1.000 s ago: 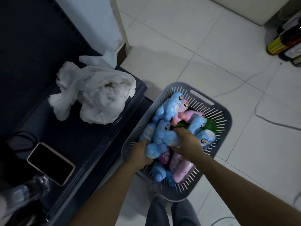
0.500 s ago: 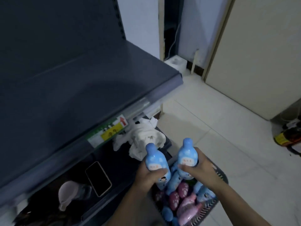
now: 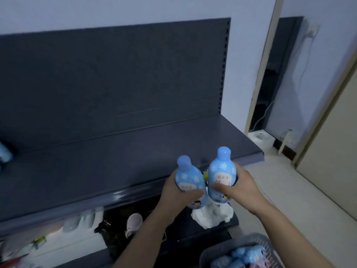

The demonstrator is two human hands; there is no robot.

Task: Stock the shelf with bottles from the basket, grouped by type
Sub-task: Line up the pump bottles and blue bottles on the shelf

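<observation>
Dark shelf [image 3: 135, 151] against pale wall [image 3: 135, 8] | left hand [image 3: 176, 193] grip wraps one blue bottle [image 3: 188, 176], right hand [image 3: 242, 185] grip its twin [image 3: 222, 170], both upright just before the shelf's front lip | smooth plastic looks slippery, lightish; hold mid-body | basket [image 3: 210, 253] below shelf.

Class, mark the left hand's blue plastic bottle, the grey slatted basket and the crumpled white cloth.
Left hand's blue plastic bottle [image 3: 187, 176]: head view, shoulder.
Grey slatted basket [image 3: 247, 237]: head view, rim.
Crumpled white cloth [image 3: 212, 215]: head view, middle.

Before shelf [image 3: 116, 151], left bottle [image 3: 188, 177] beside right bottle [image 3: 222, 172], basket [image 3: 206, 256] below right
</observation>
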